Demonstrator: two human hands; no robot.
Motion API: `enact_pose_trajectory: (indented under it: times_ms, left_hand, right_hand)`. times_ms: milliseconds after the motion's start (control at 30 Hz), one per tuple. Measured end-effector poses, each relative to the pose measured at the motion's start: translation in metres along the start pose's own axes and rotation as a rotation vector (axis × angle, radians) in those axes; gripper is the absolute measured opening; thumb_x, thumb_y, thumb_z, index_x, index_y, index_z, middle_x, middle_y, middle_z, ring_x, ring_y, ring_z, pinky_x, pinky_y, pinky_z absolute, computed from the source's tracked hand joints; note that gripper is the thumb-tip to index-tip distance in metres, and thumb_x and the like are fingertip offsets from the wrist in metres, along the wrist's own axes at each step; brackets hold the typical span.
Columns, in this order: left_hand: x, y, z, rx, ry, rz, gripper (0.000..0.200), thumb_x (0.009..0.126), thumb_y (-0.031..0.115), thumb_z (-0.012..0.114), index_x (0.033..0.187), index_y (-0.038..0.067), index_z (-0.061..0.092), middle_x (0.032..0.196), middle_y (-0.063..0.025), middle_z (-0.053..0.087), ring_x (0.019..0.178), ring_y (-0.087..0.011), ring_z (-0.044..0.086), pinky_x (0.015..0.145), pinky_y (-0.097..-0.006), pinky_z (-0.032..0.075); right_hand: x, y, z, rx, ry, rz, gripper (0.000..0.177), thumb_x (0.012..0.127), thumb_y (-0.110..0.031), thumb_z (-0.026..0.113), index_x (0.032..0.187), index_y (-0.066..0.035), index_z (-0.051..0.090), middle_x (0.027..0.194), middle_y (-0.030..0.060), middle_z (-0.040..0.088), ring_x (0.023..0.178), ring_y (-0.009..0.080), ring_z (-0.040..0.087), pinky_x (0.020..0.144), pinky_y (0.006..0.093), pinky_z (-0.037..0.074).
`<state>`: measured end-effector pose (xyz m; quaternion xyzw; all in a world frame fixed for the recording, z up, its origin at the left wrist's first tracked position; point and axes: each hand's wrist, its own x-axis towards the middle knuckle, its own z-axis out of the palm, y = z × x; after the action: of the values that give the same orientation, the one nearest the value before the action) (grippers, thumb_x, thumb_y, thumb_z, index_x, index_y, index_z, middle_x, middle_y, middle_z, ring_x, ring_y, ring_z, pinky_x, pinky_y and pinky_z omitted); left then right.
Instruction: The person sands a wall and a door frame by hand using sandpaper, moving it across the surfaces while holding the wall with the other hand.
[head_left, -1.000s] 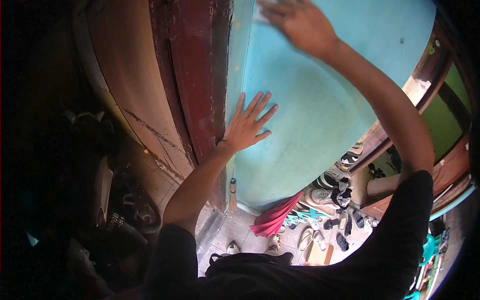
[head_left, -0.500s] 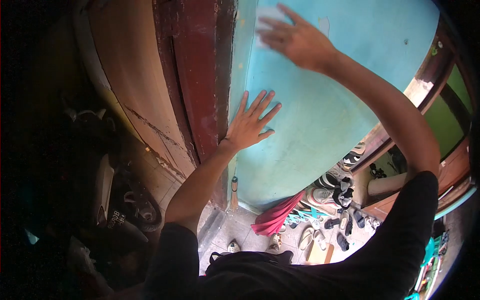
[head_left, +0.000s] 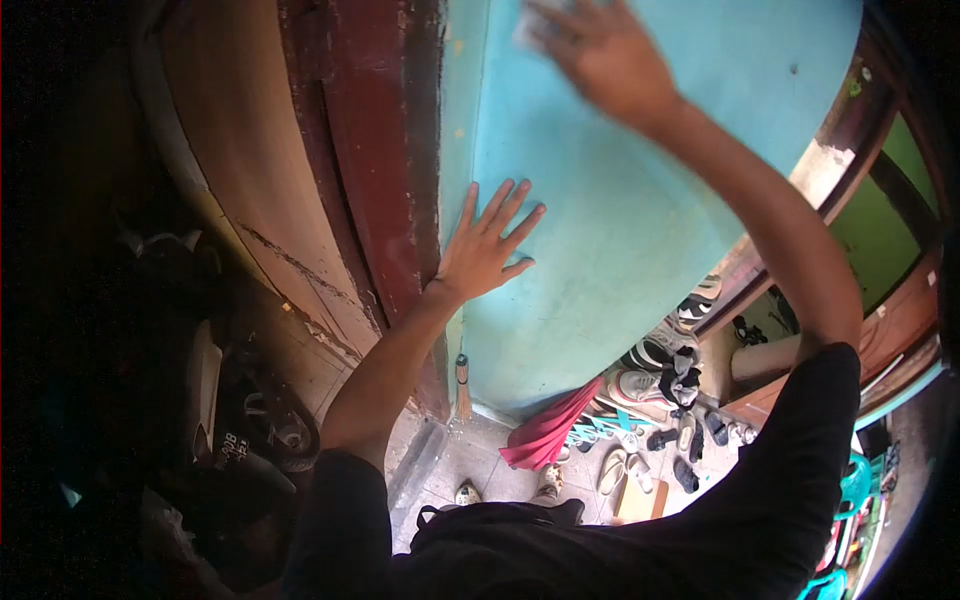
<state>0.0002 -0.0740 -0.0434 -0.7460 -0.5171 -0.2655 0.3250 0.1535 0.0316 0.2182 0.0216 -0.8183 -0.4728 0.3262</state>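
Observation:
My left hand point(head_left: 485, 245) lies flat on the turquoise wall point(head_left: 600, 270), close to the dark red wooden frame point(head_left: 375, 120), with its fingers spread. Higher up, near the top edge of the view, my right hand point(head_left: 615, 60) is blurred by motion. Its fingers press a small white sheet point(head_left: 530, 28), perhaps paper or cloth, against the wall. Most of that sheet is hidden under the fingers or cut off, so its exact kind cannot be made out.
A small brush point(head_left: 462, 385) hangs at the wall's lower corner. Below are a red cloth point(head_left: 545, 430), shoes point(head_left: 640, 385), and sandals point(head_left: 613, 470) beside a wooden board point(head_left: 640, 500). A motorbike point(head_left: 285, 430) stands in shadow at left; a window frame point(head_left: 850, 180) is at right.
My right hand has moved slightly upward on the wall with the white sheet. My left hand stays flat in its place while the whole view shifts a little.

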Motion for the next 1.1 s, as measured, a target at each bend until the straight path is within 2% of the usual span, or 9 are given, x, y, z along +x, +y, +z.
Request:
enact_pose_trajectory:
  times_ms: [167,267,300,367,500,667,700,900,1100]
  left_hand:
    - [0.000,-0.001,0.002,0.008,0.022,0.005,0.087,0.088,0.053,0.073,0.160,0.017,0.038,0.169,-0.0190,0.023,0.156,-0.0388,0.024,0.124,-0.0670,0.018]
    - [0.000,-0.001,0.004,-0.037,0.033,0.004,0.088,0.088,0.053,0.074,0.160,0.017,0.038,0.169,-0.0192,0.022,0.156,-0.0386,0.024,0.124,-0.0669,0.017]
    - [0.001,0.000,0.001,-0.018,0.016,-0.003,0.088,0.088,0.053,0.074,0.160,0.017,0.038,0.169,-0.0192,0.022,0.156,-0.0385,0.024,0.124,-0.0668,0.017]
    - [-0.001,0.002,0.000,-0.009,-0.008,-0.008,0.088,0.087,0.053,0.074,0.159,0.017,0.039,0.169,-0.0192,0.022,0.156,-0.0383,0.024,0.124,-0.0668,0.016]
    - [-0.002,0.003,0.001,-0.007,0.005,-0.007,0.087,0.088,0.052,0.074,0.159,0.016,0.040,0.170,-0.0193,0.022,0.156,-0.0381,0.024,0.125,-0.0664,0.016]
    - [0.000,0.001,0.002,-0.022,0.038,0.006,0.086,0.089,0.052,0.073,0.159,0.016,0.039,0.170,-0.0195,0.021,0.157,-0.0378,0.023,0.125,-0.0659,0.015]
    - [0.001,0.002,0.001,-0.011,0.022,0.000,0.087,0.089,0.052,0.073,0.160,0.016,0.038,0.170,-0.0196,0.021,0.157,-0.0379,0.022,0.125,-0.0658,0.015]
    - [-0.002,0.002,0.001,0.013,0.000,0.000,0.088,0.089,0.053,0.073,0.161,0.016,0.036,0.170,-0.0202,0.021,0.157,-0.0382,0.021,0.126,-0.0656,0.015]
    - [0.000,0.001,0.003,0.001,0.020,0.005,0.088,0.089,0.052,0.073,0.160,0.015,0.037,0.170,-0.0210,0.020,0.158,-0.0387,0.020,0.125,-0.0658,0.015]
  right_hand:
    - [-0.046,-0.050,0.002,0.222,-0.330,-0.346,0.035,0.090,-0.015,0.061,0.124,-0.010,0.067,0.143,0.0057,0.061,0.145,0.0290,0.047,0.125,0.0618,0.027]
    - [-0.012,0.020,-0.013,-0.105,-0.053,-0.091,0.037,0.091,-0.013,0.063,0.127,-0.014,0.068,0.141,0.0063,0.063,0.143,0.0269,0.049,0.119,0.0548,0.036]
    - [0.011,0.031,-0.046,0.403,-0.437,0.481,0.042,0.092,-0.013,0.061,0.134,-0.015,0.064,0.146,0.0087,0.060,0.143,0.0276,0.049,0.116,0.0543,0.037]
    - [0.016,0.036,-0.067,-0.088,0.052,0.165,0.033,0.094,-0.004,0.063,0.125,-0.007,0.072,0.143,0.0124,0.064,0.143,0.0315,0.051,0.125,0.0608,0.027]
    - [-0.061,-0.020,-0.023,-0.088,-0.203,-0.430,0.039,0.089,-0.016,0.060,0.127,-0.009,0.067,0.137,0.0052,0.066,0.140,0.0277,0.051,0.126,0.0536,0.030]
    - [-0.047,0.049,-0.056,0.039,-0.116,0.050,0.044,0.087,-0.014,0.062,0.130,-0.013,0.068,0.140,0.0055,0.064,0.137,0.0290,0.053,0.117,0.0482,0.041]
    - [-0.048,0.062,-0.071,-0.009,-0.177,0.281,0.057,0.082,0.003,0.066,0.135,-0.017,0.069,0.134,0.0062,0.069,0.120,0.0315,0.064,0.098,0.0474,0.050]
    - [-0.106,-0.005,-0.074,0.146,-0.451,-0.391,0.046,0.090,-0.011,0.056,0.135,-0.009,0.066,0.149,0.0035,0.060,0.146,0.0233,0.046,0.130,0.0513,0.025]
    - [-0.095,0.042,-0.098,0.004,-0.034,0.227,0.039,0.094,-0.010,0.060,0.132,-0.016,0.069,0.145,0.0046,0.063,0.142,0.0283,0.051,0.126,0.0523,0.032]
